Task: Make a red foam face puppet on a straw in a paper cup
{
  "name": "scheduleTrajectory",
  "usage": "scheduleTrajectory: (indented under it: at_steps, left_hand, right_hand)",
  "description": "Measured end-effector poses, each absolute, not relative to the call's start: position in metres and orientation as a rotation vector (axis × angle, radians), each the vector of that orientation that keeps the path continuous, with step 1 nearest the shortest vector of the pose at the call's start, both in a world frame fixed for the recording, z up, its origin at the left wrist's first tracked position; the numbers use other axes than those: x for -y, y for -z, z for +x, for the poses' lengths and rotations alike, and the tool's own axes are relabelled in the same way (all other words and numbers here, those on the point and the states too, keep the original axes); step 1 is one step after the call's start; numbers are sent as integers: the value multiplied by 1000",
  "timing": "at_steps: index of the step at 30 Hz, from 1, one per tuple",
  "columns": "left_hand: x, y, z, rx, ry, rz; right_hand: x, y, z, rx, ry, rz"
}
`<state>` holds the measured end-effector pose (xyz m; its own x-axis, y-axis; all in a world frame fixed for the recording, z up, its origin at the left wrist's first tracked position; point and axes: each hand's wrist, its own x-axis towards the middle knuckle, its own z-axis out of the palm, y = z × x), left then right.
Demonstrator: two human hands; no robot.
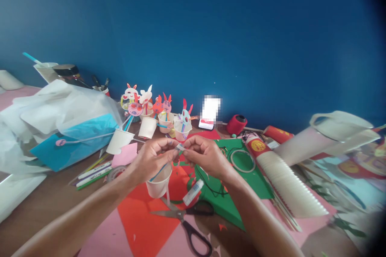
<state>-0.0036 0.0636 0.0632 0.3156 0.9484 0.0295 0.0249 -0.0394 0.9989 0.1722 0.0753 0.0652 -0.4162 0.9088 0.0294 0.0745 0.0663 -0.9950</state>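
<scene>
My left hand [158, 154] and my right hand [206, 153] meet in the middle, fingertips pinched together. Between them is a small pale strip [180, 147], which may be tape or paper. A thin blue stick [158, 172] slants down from under my left hand, over a white paper cup [157, 188]; whether the hand grips it I cannot tell. Below my hands lie a white tube [193, 192] and open black-handled scissors [180, 214]. Red paper [147, 225] and green sheets [259, 180] lie under and beside these.
Paper cups with cut-out animal faces [182, 130] stand along the wall, near a lit phone [206, 123] and a red thread spool [237, 124]. A stack of cups [289, 180] lies right, by a tilted pitcher [313, 138]. Markers [93, 174] and plastic bags [60, 100] are left.
</scene>
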Motion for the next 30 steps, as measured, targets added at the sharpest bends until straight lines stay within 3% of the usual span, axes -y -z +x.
scheduleTrajectory:
  at_steps: [30]
  left_hand:
    - [-68, -71, -17, -597, -437, 1063]
  right_hand:
    - [-66, -80, 182, 1959, -1313, -806]
